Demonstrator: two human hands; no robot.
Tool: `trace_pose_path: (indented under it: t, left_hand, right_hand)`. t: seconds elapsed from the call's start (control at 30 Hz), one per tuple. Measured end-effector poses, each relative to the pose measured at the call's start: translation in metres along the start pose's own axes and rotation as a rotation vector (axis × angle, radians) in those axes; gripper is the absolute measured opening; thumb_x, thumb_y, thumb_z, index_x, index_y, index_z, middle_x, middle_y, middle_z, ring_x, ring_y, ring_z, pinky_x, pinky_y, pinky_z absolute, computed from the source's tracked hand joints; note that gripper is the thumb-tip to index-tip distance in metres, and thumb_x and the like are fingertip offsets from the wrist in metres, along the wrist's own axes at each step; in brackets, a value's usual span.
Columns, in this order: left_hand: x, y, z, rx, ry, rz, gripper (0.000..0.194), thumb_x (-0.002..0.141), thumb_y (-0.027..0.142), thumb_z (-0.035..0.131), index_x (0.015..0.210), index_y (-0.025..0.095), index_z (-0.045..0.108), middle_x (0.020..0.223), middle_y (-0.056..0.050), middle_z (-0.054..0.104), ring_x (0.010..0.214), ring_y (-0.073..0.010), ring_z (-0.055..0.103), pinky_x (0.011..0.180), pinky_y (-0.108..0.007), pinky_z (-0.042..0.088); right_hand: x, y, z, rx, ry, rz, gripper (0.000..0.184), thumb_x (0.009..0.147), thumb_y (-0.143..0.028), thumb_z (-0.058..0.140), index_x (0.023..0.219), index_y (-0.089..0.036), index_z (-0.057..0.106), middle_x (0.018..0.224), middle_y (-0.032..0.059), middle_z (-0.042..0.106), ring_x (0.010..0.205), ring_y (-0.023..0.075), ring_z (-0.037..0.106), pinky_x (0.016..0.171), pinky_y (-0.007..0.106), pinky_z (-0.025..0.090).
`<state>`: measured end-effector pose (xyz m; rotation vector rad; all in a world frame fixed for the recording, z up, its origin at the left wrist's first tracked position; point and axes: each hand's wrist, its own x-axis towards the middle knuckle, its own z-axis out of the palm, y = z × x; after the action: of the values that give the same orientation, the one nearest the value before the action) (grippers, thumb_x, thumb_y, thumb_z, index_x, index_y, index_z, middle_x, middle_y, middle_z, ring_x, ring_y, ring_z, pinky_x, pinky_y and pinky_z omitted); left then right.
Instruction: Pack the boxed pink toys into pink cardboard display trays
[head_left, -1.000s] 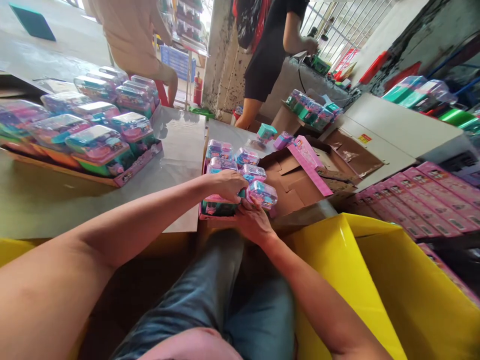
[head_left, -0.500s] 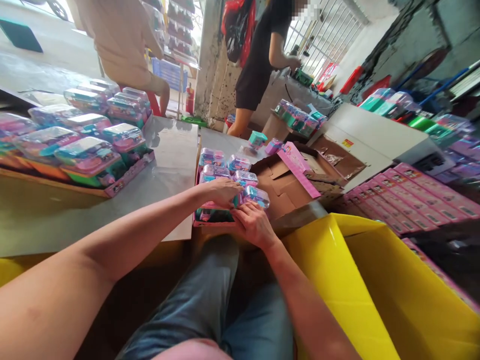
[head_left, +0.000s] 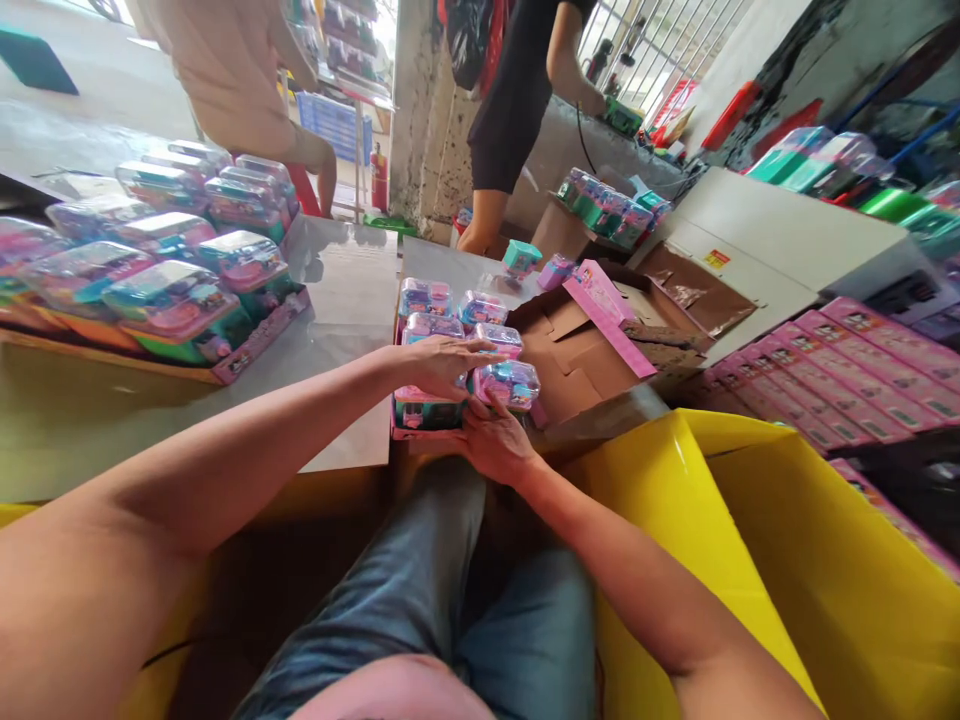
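Note:
Several small cases with clear domed lids over pink, blue and teal contents (head_left: 511,380) stand in a pink-edged cardboard tray (head_left: 429,435) in front of me. My left hand (head_left: 441,366) lies over the near cases, its fingers stretched out to the right and resting on their lids. Against the front of the nearest right-hand case, my right hand (head_left: 496,440) has its fingers apart and touching it. Neither hand is wrapped round a case. My left hand partly hides the case at the near left.
A fuller tray of similar cases (head_left: 169,300) stands on the table to the left. At right lie an opened brown carton (head_left: 570,345), a yellow box (head_left: 660,500) and stacked pink boxes (head_left: 847,370). Two people are beyond the table, one in dark clothes (head_left: 517,110).
My left hand has flattened, with its fingers extended across the lids. My right hand has slid down from the near right case's top to its front. The view has shifted slightly.

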<state>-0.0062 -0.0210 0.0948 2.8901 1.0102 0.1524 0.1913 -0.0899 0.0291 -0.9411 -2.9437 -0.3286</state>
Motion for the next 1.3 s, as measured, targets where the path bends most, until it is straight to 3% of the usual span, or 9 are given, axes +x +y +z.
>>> trace_pose_path:
  t: [0.13, 0.23, 0.4, 0.47, 0.57, 0.7, 1.07, 1.17, 1.3]
  left_hand:
    - [0.005, 0.007, 0.002, 0.037, -0.011, 0.006, 0.091, 0.077, 0.028, 0.062, 0.160, 0.022, 0.023, 0.159, -0.014, 0.037, 0.130, -0.0288, 0.055, 0.103, -0.034, 0.044]
    - [0.010, 0.008, 0.006, 0.059, -0.008, 0.012, 0.095, 0.075, 0.029, 0.063, 0.160, 0.015, 0.021, 0.159, -0.018, 0.036, 0.128, -0.0316, 0.056, 0.102, -0.035, 0.045]
    - [0.009, 0.004, 0.008, 0.076, -0.004, 0.025, 0.088, 0.077, 0.031, 0.063, 0.155, 0.014, 0.028, 0.159, -0.018, 0.034, 0.133, -0.0317, 0.051, 0.108, -0.037, 0.042]
    - [0.005, 0.008, 0.007, 0.097, 0.032, -0.007, 0.083, 0.077, 0.032, 0.064, 0.151, 0.012, 0.034, 0.156, -0.020, 0.037, 0.131, -0.0311, 0.052, 0.105, -0.037, 0.044]
    - [0.002, 0.020, 0.009, 0.166, 0.097, -0.186, 0.068, 0.078, 0.042, 0.065, 0.135, 0.006, 0.049, 0.139, -0.025, 0.051, 0.117, -0.0344, 0.059, 0.095, -0.041, 0.049]
    - [0.003, 0.034, 0.014, 0.236, 0.102, -0.357, 0.044, 0.081, 0.042, 0.062, 0.111, 0.009, 0.061, 0.110, -0.020, 0.064, 0.105, -0.0344, 0.062, 0.088, -0.043, 0.050]
    - [0.011, 0.023, 0.012, 0.204, -0.023, -0.240, 0.053, 0.073, 0.044, 0.071, 0.111, 0.009, 0.062, 0.113, -0.020, 0.064, 0.107, -0.0353, 0.057, 0.091, -0.045, 0.048]
    - [0.006, 0.025, 0.009, 0.178, 0.011, -0.226, 0.054, 0.073, 0.041, 0.071, 0.115, 0.009, 0.060, 0.116, -0.021, 0.062, 0.111, -0.0363, 0.054, 0.094, -0.047, 0.047]
    - [-0.005, 0.017, -0.008, -0.026, 0.097, -0.134, 0.061, 0.080, 0.039, 0.064, 0.135, 0.014, 0.052, 0.139, -0.019, 0.051, 0.126, -0.0323, 0.048, 0.107, -0.047, 0.044]
  right_hand:
    - [-0.002, 0.001, -0.002, 0.058, 0.014, -0.055, 0.022, 0.098, -0.027, 0.056, 0.104, -0.019, 0.075, 0.109, 0.0083, 0.070, 0.124, 0.0246, 0.054, 0.120, 0.044, 0.031]
    - [-0.013, 0.013, -0.015, 0.144, 0.133, -0.074, 0.022, 0.098, -0.022, 0.054, 0.111, -0.020, 0.072, 0.115, 0.0059, 0.069, 0.115, 0.0200, 0.059, 0.113, 0.038, 0.040]
    - [-0.011, 0.037, -0.039, 0.154, 0.485, 0.365, 0.036, 0.099, -0.033, 0.052, 0.131, -0.018, 0.060, 0.130, 0.0115, 0.061, 0.124, 0.0234, 0.053, 0.110, 0.040, 0.039]
    - [-0.001, 0.041, -0.040, 0.109, 0.474, 0.463, 0.043, 0.098, -0.040, 0.054, 0.136, -0.019, 0.057, 0.137, 0.0122, 0.056, 0.129, 0.0260, 0.049, 0.114, 0.046, 0.032]
    - [0.014, 0.035, -0.030, 0.089, 0.392, 0.523, 0.043, 0.101, -0.044, 0.047, 0.137, -0.022, 0.056, 0.144, 0.0119, 0.052, 0.135, 0.0281, 0.043, 0.119, 0.056, 0.017]
    - [0.027, 0.021, -0.011, 0.094, 0.347, 0.623, 0.048, 0.103, -0.043, 0.040, 0.145, -0.022, 0.048, 0.149, 0.0138, 0.048, 0.139, 0.0308, 0.036, 0.118, 0.062, 0.012]
    - [0.025, 0.030, -0.002, 0.079, 0.287, 0.554, 0.050, 0.100, -0.043, 0.044, 0.148, -0.026, 0.045, 0.151, 0.0130, 0.044, 0.139, 0.0333, 0.033, 0.116, 0.063, 0.016]
    - [0.023, 0.028, -0.007, 0.102, 0.270, 0.542, 0.057, 0.099, -0.046, 0.048, 0.151, -0.023, 0.041, 0.153, 0.0151, 0.043, 0.143, 0.0332, 0.032, 0.117, 0.059, 0.020]
    - [0.025, 0.048, -0.025, 0.302, 0.205, 0.544, 0.054, 0.103, -0.050, 0.038, 0.150, -0.023, 0.045, 0.151, 0.0120, 0.049, 0.140, 0.0272, 0.043, 0.118, 0.050, 0.027]
